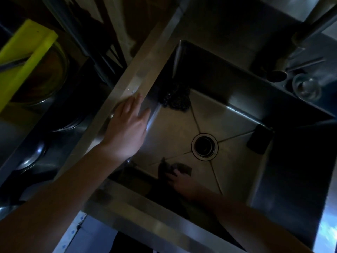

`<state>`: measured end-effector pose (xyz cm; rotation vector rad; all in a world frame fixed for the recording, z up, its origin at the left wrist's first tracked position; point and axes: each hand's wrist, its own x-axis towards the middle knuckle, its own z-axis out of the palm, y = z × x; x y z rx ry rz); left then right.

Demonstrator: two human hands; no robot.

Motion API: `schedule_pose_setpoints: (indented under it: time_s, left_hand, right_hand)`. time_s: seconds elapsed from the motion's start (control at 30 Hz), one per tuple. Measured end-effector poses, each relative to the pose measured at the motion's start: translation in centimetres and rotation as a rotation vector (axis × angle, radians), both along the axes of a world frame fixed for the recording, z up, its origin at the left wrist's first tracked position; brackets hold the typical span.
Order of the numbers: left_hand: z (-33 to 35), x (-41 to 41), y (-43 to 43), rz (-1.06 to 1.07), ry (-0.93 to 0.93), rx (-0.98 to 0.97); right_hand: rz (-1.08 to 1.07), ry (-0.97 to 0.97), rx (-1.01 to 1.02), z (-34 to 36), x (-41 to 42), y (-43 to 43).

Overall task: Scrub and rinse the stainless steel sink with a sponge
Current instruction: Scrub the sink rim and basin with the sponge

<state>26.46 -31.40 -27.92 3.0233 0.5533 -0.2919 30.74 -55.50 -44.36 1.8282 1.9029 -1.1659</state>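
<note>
Down below me the stainless steel sink (237, 114) fills most of the view, a deep square basin in dim light, its floor creased toward the middle. Left of it, on the neighbouring surface (60, 115), a yellow board (23, 57) lies across a round metal bowl (52, 73). My left hand (127, 128) lies flat on the sink's left rim, its fingers (134, 105) straight and slightly spread, the tips pointing along the rim's edge. My right hand (182, 181) is down inside the basin near the wall closest to me, in shadow. Its fingers (176, 173) are curled over the sponge (185, 168) and hold it against the basin floor, just my side of the drain (204, 146). A dark, tangled scouring pad (175, 97) sits in the far left corner of the basin, against the wall. A dark block (259, 141) leans at the right wall; what it is I cannot tell. A clear glass (306, 86) stands on the ledge behind the basin, near the faucet (313, 28).
</note>
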Motion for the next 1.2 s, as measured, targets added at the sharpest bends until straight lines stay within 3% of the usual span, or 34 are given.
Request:
schedule_pose_setpoints:
  time_s: [0.17,0.4,0.57,0.63,0.8,0.9,1.03,1.2]
  left_hand:
    - [0.0,-0.4,-1.2,0.001,0.006,0.016]
    - [-1.0,0.2,-4.2,-0.062,-0.006,-0.074]
    - [-0.9,0.8,-6.0,-0.098,0.011,-0.104]
    - [-0.8,1.0,-6.5,-0.117,0.012,-0.097]
    - [-0.8,1.7,-7.1,-0.139,0.001,-0.099]
    - [-1.0,1.9,-7.3,-0.137,0.016,-0.094]
    - [-0.8,1.9,-7.4,-0.121,0.023,-0.103]
    - [-0.9,1.8,-7.3,-0.088,0.028,-0.138]
  right_hand:
    - [0.004,0.049,0.037,-1.2,2.7,-3.5]
    - [-0.333,-0.055,0.106,-3.5,10.2,-9.4]
    - [-0.419,-0.059,0.157,-3.3,11.3,-10.0]
    - [-0.363,-0.046,0.153,-3.1,10.6,-10.7]
    - [0.065,-0.005,0.174,-1.4,10.6,-14.5]
    - [0.297,-0.100,0.066,-0.8,11.2,-17.3]
    - [0.355,-0.189,-0.089,-1.0,12.7,-19.2]
    - [0.303,-0.271,-0.076,-0.2,16.3,-16.5]
